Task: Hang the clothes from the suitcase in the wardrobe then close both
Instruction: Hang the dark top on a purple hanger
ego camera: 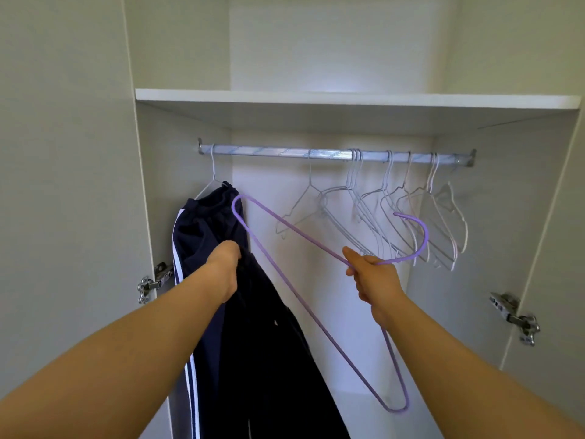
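Note:
The open wardrobe has a metal rail [272, 151] under a white shelf [348, 99]. At the rail's left end, navy track trousers with white side stripes [205, 223] hang on a white hanger. My left hand [223, 264] grips a second dark garment [272, 359] that hangs down below it. My right hand [373, 278] grips a purple wire hanger [294, 296] at its neck, with the hook pointing right and the frame tilted across the wardrobe. The suitcase is out of view.
Several empty white wire hangers [395, 213] hang bunched on the right half of the rail. Both doors stand open, with metal hinges at the left [153, 282] and right [514, 316]. The rail between the trousers and the white hangers is bare.

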`<action>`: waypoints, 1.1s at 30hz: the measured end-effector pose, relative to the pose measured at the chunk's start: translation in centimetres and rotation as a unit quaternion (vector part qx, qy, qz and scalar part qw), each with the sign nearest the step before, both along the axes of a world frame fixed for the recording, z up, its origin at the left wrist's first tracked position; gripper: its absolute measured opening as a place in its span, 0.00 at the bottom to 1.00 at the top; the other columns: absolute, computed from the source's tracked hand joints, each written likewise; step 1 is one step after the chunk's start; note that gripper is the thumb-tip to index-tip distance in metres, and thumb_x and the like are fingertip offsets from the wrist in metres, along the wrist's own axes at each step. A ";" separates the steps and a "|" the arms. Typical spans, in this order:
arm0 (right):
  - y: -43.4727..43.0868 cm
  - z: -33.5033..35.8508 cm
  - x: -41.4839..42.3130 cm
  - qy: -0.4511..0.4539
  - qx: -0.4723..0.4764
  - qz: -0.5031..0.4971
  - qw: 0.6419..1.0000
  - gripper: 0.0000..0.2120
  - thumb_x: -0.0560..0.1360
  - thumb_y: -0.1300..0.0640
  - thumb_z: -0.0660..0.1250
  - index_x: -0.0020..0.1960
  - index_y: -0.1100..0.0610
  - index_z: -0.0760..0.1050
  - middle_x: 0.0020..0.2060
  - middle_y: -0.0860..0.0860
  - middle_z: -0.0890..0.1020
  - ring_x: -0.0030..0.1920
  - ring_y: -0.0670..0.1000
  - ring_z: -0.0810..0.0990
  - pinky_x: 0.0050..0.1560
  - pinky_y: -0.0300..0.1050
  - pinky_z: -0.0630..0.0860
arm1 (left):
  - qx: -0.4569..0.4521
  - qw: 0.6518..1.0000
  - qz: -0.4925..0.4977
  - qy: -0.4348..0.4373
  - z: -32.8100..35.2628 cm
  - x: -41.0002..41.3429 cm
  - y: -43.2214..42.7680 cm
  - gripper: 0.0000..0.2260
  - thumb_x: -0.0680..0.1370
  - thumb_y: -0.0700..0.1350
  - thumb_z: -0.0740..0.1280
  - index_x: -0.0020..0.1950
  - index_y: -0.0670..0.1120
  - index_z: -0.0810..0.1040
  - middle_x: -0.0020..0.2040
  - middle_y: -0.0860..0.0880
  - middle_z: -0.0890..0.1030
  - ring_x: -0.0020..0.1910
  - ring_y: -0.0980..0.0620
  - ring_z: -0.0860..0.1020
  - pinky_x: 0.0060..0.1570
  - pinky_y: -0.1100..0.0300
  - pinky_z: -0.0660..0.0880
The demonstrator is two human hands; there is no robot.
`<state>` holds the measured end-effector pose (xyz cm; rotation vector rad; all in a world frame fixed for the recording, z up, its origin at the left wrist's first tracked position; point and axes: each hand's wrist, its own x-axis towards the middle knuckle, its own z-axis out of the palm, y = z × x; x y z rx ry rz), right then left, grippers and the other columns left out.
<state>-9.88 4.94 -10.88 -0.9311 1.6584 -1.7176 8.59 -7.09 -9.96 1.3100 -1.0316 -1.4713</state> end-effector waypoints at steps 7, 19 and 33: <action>0.6 -0.2 -0.6 -0.014 0.050 0.007 0.999 0.18 0.74 0.55 0.69 0.29 0.58 0.69 0.20 0.49 0.64 0.19 0.45 0.58 0.19 0.33 0.57 | -0.074 0.993 -0.011 -0.093 1.3 1.4 -2.6 0.17 0.78 0.44 0.59 0.64 0.40 0.72 0.55 0.38 0.78 0.53 0.38 0.78 0.56 0.44 0.76; -0.1 0.4 1.7 0.111 0.090 0.030 0.989 0.18 0.76 0.56 0.66 0.28 0.58 0.70 0.23 0.51 0.65 0.24 0.47 0.61 0.23 0.37 0.60 | -0.321 0.806 0.040 -0.495 1.6 3.0 0.1 0.07 0.80 0.45 0.55 0.57 0.46 0.67 0.49 0.42 0.73 0.43 0.40 0.74 0.41 0.54 0.69; -2.2 -0.3 9.0 -0.027 0.048 0.130 0.990 0.17 0.77 0.68 0.56 0.30 0.57 0.67 0.14 0.45 0.68 0.15 0.40 0.64 0.15 0.32 0.59 | -0.486 0.798 -0.176 -0.311 -0.8 0.0 5.0 0.06 0.75 0.37 0.62 0.45 0.47 0.68 0.45 0.50 0.71 0.46 0.46 0.75 0.48 0.51 0.73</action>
